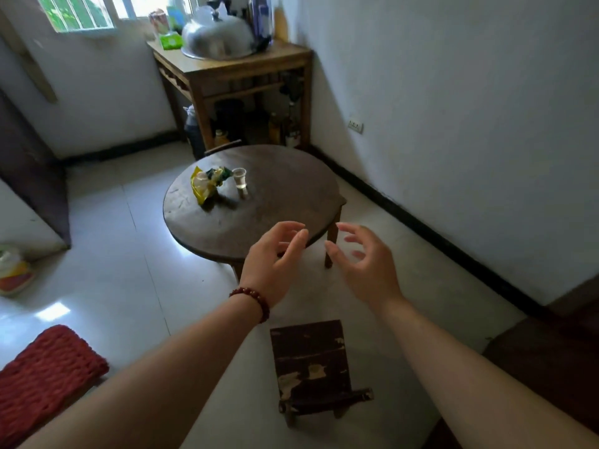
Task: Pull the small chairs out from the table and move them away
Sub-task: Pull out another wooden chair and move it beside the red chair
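A small dark wooden chair (311,361) with a worn seat stands on the tiled floor below my arms, apart from the low round table (282,202). The backrest of another small chair (223,146) shows behind the table's far edge. My left hand (272,264), with a red bead bracelet on its wrist, hovers over the table's near edge, fingers loosely curled and holding nothing. My right hand (366,264) hovers beside it near a table leg, fingers spread and relaxed, also holding nothing.
A crumpled yellow wrapper (204,186) and a clear plastic cup (240,181) sit on the round table. A taller wooden side table (233,64) with a metal dome lid stands in the far corner. A red woven cushion (45,380) lies at lower left. The white wall runs along the right.
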`<state>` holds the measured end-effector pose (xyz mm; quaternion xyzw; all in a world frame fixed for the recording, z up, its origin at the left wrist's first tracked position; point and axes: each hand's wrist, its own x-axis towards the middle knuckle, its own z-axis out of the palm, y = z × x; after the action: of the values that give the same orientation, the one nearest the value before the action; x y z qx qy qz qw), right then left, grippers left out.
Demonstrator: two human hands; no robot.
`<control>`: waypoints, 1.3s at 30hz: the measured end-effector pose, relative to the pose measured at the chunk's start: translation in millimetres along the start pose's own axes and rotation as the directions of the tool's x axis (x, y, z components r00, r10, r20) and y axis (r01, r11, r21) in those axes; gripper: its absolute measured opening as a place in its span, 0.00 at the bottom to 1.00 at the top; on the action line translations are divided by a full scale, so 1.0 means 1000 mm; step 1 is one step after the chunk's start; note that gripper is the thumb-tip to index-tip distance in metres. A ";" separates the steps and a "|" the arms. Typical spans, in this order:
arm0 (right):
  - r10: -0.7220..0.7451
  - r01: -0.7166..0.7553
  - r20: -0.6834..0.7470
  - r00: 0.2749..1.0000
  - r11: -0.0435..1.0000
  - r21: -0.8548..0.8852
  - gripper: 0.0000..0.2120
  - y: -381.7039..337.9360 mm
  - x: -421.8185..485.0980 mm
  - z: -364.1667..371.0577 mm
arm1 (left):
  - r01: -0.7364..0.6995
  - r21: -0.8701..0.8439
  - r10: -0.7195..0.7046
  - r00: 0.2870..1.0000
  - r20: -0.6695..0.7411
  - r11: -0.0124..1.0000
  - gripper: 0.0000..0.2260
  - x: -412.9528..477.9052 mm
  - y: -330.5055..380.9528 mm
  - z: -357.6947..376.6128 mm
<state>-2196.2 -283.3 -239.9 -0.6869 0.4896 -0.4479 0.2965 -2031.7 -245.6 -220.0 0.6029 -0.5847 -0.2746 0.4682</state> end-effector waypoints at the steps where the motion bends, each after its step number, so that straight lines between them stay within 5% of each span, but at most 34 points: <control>1: -0.020 0.020 -0.019 1.000 1.000 0.016 0.15 -0.009 0.005 -0.006 | -0.032 -0.026 0.032 0.999 -0.004 0.999 0.21 0.003 0.011 -0.004; 15: -0.036 0.080 -0.259 0.965 0.984 0.162 0.07 -0.069 0.043 -0.085 | -0.252 -0.193 0.235 0.966 -0.107 0.948 0.15 0.043 0.100 0.004; 39: 0.062 0.012 -0.411 0.910 0.984 0.177 0.08 0.004 0.192 -0.215 | -0.329 -0.261 0.329 0.943 -0.045 0.907 0.19 0.223 0.154 0.167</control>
<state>-2369.3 -458.6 -90.3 -0.5410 0.5087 -0.6209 0.2510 -2210.2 -482.1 -104.3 0.4277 -0.6360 -0.2676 0.5840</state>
